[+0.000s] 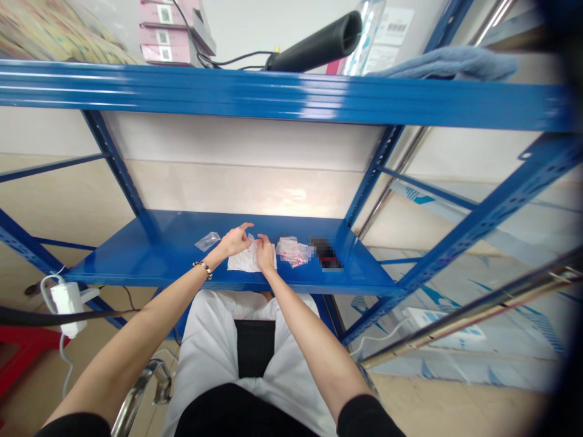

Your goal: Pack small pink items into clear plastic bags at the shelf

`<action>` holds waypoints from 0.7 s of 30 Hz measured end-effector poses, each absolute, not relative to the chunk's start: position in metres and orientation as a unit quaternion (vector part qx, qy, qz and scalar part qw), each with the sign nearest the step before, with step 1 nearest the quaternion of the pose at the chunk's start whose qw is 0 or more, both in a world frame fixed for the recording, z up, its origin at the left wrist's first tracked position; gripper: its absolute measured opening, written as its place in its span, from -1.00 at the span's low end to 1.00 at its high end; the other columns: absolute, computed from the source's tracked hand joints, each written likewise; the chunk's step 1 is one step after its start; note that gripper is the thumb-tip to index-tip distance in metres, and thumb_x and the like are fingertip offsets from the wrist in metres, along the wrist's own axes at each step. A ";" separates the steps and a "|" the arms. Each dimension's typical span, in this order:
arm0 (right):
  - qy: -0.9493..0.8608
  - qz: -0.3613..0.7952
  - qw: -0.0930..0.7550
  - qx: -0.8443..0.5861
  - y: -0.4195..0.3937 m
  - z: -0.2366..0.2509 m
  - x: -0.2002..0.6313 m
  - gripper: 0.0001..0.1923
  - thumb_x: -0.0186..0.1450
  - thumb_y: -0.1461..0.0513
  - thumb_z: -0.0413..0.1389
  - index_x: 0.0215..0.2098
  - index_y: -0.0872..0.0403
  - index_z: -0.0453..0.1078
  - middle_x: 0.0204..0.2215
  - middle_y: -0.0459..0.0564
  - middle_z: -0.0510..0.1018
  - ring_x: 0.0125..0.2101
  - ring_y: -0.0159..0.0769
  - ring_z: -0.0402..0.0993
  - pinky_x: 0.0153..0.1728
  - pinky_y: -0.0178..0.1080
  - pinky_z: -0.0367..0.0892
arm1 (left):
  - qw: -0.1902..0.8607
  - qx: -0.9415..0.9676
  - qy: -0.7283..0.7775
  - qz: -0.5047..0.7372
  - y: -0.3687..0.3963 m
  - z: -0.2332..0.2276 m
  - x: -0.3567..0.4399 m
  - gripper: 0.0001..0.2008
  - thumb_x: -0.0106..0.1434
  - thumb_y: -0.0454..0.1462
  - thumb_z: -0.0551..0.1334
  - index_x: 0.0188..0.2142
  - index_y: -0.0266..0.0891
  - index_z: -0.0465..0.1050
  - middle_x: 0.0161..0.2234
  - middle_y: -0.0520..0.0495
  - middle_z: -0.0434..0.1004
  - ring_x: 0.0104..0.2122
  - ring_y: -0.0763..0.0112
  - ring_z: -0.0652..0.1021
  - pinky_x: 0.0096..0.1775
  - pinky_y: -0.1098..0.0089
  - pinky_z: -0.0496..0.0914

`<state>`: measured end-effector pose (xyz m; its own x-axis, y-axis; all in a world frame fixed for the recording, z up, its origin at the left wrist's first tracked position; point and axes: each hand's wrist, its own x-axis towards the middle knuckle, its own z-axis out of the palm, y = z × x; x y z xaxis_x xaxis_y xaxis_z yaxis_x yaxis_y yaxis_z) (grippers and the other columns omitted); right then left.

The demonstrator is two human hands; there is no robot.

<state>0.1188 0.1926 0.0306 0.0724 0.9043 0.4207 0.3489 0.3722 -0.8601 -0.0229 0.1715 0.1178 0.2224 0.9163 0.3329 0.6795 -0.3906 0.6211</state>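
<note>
My left hand point(237, 240), with a beaded bracelet point(203, 269) on its wrist, is over a white sheet of paper or cloth point(241, 261) on the blue shelf. Its forefinger points outward while the other fingers are closed. My right hand point(265, 253) faces it with bent fingers, over the sheet's right side. Between the fingertips shows what looks like a small clear plastic bag point(250, 237), pinched from both sides; its contents are too small to make out. Left of the hands lies another clear plastic bag point(207, 241). On the right are clear bags of pink beads point(295, 253).
A dark, blurred-out object point(326, 253) lies on the lower shelf point(150, 255), right of the beads. An upper shelf beam point(255, 94) crosses above, bearing pink boxes point(164, 33), a black tube point(314, 44) and a blue cloth point(455, 63). A white power adapter point(68, 308) hangs at left.
</note>
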 end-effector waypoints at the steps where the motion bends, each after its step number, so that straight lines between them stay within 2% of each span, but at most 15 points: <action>1: -0.629 0.257 0.538 -0.499 0.193 0.030 0.119 -0.64 0.34 0.28 -0.14 0.01 0.11 0.36 -0.29 0.03 0.59 -0.26 -0.23 0.51 -0.16 -0.25 0.30 | 0.187 0.763 0.516 0.342 0.171 0.115 -0.023 -0.38 0.04 -0.41 0.25 0.15 -0.28 0.31 -0.56 0.08 0.46 -0.50 0.41 0.48 -0.40 0.48 0.28; 8: -0.622 0.248 0.546 -0.504 0.195 0.029 0.118 -0.66 0.35 0.29 -0.14 -0.03 0.09 0.39 -0.29 0.03 0.59 -0.27 -0.23 0.51 -0.18 -0.27 0.31 | 0.287 0.737 0.463 0.401 0.174 0.110 -0.017 -0.30 0.06 -0.41 0.22 0.23 -0.27 0.14 -0.44 0.09 0.46 -0.53 0.49 0.48 -0.47 0.52 0.34; 14: -0.621 0.240 0.549 -0.505 0.192 0.032 0.119 -0.66 0.37 0.27 -0.16 -0.07 0.10 0.40 -0.26 0.06 0.59 -0.24 -0.20 0.51 -0.16 -0.25 0.31 | 0.216 0.758 0.483 0.381 0.165 0.113 -0.013 -0.46 0.19 -0.28 0.20 0.18 -0.25 0.24 -0.48 0.06 0.48 -0.52 0.45 0.50 -0.43 0.49 0.34; 21: -0.619 0.256 0.557 -0.491 0.192 0.031 0.118 -0.65 0.40 0.24 -0.20 -0.06 0.10 0.38 -0.31 0.04 0.59 -0.28 -0.23 0.52 -0.18 -0.25 0.33 | 0.185 0.784 0.472 0.358 0.152 0.112 -0.012 -0.40 0.11 -0.42 0.14 0.19 -0.28 0.21 -0.55 0.13 0.41 -0.54 0.48 0.44 -0.40 0.50 0.30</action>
<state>0.1182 0.1921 0.0315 0.1034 0.8927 0.4387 0.3223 0.3872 -0.8638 -0.0120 0.1520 0.1123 0.2980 0.8723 0.3878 0.6078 -0.4866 0.6275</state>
